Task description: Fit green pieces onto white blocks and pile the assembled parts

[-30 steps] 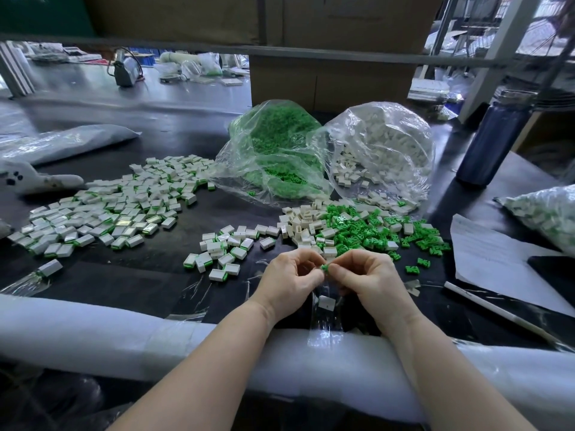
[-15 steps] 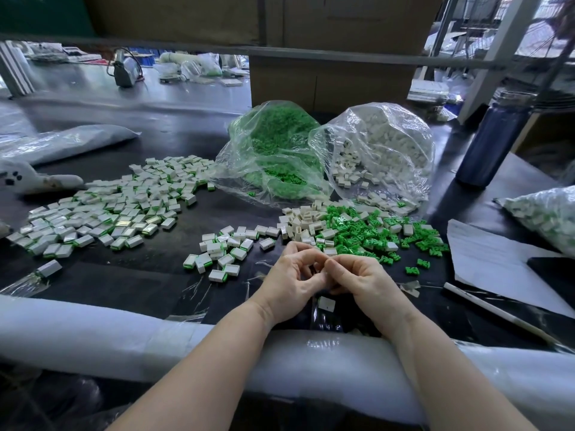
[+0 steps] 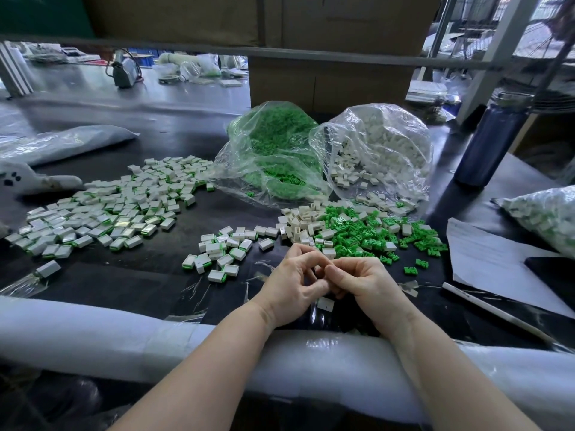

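Two clear plastic bags sit at the back of the dark table [image 3: 161, 275], mouths toward the person. Left bag [image 3: 273, 150]: green pieces. Right bag [image 3: 379, 150]: white blocks, some spilling out. A third bag of white parts [image 3: 541, 216] lies at the far right.

Loose green pieces [image 3: 367, 231] and white blocks [image 3: 298, 222] are heaped just beyond the hands. Assembled parts: small cluster [image 3: 217, 253] left of the hands, big spread [image 3: 109, 209] farther left, lying flat at mixed angles.

Left hand [image 3: 295, 284] and right hand [image 3: 364, 284] meet at curled fingertips. Whatever they pinch is hidden; its heading cannot be told. One white block [image 3: 325, 304] lies beneath them.
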Demonstrator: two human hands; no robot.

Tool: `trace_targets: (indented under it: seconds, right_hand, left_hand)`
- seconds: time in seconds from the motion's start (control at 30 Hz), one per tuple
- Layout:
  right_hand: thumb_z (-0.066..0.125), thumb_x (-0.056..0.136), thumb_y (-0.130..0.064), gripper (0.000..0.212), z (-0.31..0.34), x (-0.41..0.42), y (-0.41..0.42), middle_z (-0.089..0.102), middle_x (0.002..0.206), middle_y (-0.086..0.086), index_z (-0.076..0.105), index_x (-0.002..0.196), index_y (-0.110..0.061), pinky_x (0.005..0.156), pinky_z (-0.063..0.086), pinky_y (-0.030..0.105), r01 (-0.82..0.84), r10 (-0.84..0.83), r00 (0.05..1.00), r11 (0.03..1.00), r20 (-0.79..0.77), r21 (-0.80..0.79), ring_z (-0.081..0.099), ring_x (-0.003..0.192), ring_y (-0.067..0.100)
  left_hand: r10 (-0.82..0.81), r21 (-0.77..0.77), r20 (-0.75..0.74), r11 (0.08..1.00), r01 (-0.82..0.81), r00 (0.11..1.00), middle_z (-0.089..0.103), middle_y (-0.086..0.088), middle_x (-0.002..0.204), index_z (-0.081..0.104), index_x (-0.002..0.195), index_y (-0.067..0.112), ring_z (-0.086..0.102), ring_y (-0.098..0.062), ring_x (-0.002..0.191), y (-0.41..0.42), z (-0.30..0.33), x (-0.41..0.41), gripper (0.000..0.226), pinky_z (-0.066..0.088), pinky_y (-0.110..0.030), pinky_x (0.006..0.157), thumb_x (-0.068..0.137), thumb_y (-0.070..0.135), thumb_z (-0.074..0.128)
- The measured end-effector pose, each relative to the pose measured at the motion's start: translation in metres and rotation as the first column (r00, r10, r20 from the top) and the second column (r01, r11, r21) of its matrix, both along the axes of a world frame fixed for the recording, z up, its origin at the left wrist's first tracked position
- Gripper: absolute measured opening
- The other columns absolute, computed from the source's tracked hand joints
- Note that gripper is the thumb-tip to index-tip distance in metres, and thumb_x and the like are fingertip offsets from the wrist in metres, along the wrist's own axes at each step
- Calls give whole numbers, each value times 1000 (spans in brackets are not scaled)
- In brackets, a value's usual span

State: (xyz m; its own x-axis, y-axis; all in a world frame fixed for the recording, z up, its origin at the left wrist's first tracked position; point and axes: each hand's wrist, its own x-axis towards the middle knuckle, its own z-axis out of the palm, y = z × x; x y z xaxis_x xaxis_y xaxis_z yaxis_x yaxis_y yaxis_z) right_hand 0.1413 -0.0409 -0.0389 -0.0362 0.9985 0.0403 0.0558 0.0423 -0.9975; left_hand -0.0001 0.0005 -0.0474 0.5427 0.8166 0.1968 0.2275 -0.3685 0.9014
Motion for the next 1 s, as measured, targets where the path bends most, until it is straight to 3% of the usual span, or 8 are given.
trace_targets:
  seconds: [0.23, 0.43, 0.63, 1.0]
  right_hand:
    - [59, 87, -7, 16, -2, 1, 1, 60, 62, 5, 72, 78, -7, 55, 43, 17, 17, -17, 1000, 1000, 4, -6, 51, 57, 9]
    - [61, 77, -26, 19, -1, 1, 0, 65, 64, 1, 72, 79, -11, 56, 46, 15, -40, 38, 998, 999, -40, -31, 57, 59, 5]
    - [59, 87, -8, 16, -1, 2, 0, 61, 63, 6, 73, 78, -8, 54, 43, 17, 6, -6, 1000, 1000, 3, -11, 51, 57, 9]
    - [59, 87, -6, 16, 0, 1, -1, 62, 58, 0, 72, 79, -3, 52, 43, 16, 19, -19, 1000, 999, -17, -26, 52, 53, 5]
  left_hand:
    - [-9, -3, -11, 1000, 9, 1000, 44, 2, 104, 57, 78, 30, 46, -5, 68, 0, -1, 1, 28, 41, -10, 69, 83, 3, 61]
    - [-12, -13, 2, 1000, 12, 1000, 43, 2, 103, 55, 76, 29, 45, -4, 68, 1, 0, 0, 28, 42, -10, 71, 83, 2, 60]
    - [-23, -8, -19, 1000, 22, 1000, 42, 8, 101, 54, 75, 31, 45, -3, 69, 0, 0, 1, 31, 42, -11, 71, 82, 1, 60]
    - [-29, -15, -25, 999, 29, 999, 43, 3, 104, 55, 76, 32, 46, -7, 70, -1, 1, 1, 32, 43, -16, 71, 82, 1, 58]
